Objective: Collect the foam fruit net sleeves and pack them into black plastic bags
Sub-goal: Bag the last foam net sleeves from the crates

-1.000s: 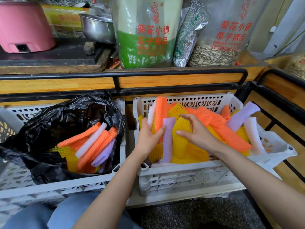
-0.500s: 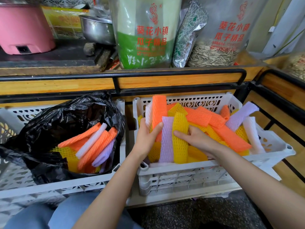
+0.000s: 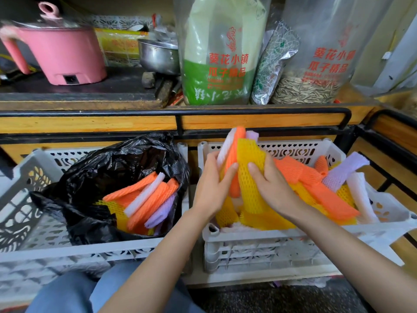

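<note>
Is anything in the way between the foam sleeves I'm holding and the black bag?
Nothing visible blocks the way. The bunch, held in the left hand and right hand, sticks up above the white crate; only low crate walls lie between it and the black bag, whose mouth is open.

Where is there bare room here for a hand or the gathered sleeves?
Free: left crate corner beside the black bag; the bag's upper mouth; dark shelf between pink pot and metal bowl. Crowded: right crate, heaped with sleeves, where left hand and right hand grip a bundle.
</note>
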Motion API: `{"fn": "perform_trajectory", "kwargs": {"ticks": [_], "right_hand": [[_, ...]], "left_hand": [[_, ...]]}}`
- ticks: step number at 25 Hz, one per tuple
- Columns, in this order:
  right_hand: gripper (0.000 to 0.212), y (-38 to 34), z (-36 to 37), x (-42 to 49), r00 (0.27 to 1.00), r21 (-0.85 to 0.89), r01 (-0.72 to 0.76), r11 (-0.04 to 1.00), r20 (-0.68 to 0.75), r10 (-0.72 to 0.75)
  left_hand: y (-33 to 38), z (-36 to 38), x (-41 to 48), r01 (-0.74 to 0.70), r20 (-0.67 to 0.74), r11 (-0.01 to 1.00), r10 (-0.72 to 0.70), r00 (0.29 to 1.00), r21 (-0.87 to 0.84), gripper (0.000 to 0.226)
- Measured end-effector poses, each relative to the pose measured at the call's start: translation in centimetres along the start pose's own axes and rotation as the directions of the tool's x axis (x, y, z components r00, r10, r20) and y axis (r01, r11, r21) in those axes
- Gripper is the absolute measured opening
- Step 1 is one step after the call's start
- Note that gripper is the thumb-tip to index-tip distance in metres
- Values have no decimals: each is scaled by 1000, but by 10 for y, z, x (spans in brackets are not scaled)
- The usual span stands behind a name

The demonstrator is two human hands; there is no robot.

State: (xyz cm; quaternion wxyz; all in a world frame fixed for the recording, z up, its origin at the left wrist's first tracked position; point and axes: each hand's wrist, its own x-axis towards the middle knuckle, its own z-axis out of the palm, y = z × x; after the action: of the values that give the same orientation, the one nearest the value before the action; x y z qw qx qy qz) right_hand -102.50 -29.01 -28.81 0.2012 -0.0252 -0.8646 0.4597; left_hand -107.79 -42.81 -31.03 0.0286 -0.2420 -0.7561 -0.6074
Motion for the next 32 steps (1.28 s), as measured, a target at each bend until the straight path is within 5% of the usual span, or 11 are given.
{"fn": "perform_trajectory", "kwargs": {"ticks": [6, 10, 15, 19, 22, 25, 29, 32], "right_hand": [[36, -69, 39, 21, 976, 136, 215, 967, -64, -208], [33, -114, 91, 35, 967, 216, 239, 947, 35, -252], [37, -114, 168, 58, 948, 139, 126, 982, 273, -161], [38, -89, 206, 73, 969, -99, 106, 989, 233, -81], [44, -76, 226, 72, 914, -283, 146, 948, 405, -20], [45, -70, 234, 63, 852, -337, 242, 910, 523, -33], [58, -72, 238, 60, 760, -413, 390, 823, 649, -35], [51, -84, 244, 55, 721, -370, 363, 855, 693, -6]], "left_hand": [[27, -61, -7, -193, -254, 981, 187, 949, 0, 45], [24, -128, -6, -231, -388, 953, 292, 874, 198, 47], [-27, -192, -7, -27, -369, 931, 171, 913, 363, 43], [-73, -206, -7, 202, -217, 856, -108, 970, 476, 39], [-83, -200, -11, 338, -143, 772, -312, 939, 539, 31], [-81, -208, -28, 357, -239, 719, -266, 934, 597, 34], [-78, -257, -72, 350, -491, 574, 105, 865, 740, 38], [-85, -290, -88, 656, -641, 502, -235, 731, 564, 59]]}}
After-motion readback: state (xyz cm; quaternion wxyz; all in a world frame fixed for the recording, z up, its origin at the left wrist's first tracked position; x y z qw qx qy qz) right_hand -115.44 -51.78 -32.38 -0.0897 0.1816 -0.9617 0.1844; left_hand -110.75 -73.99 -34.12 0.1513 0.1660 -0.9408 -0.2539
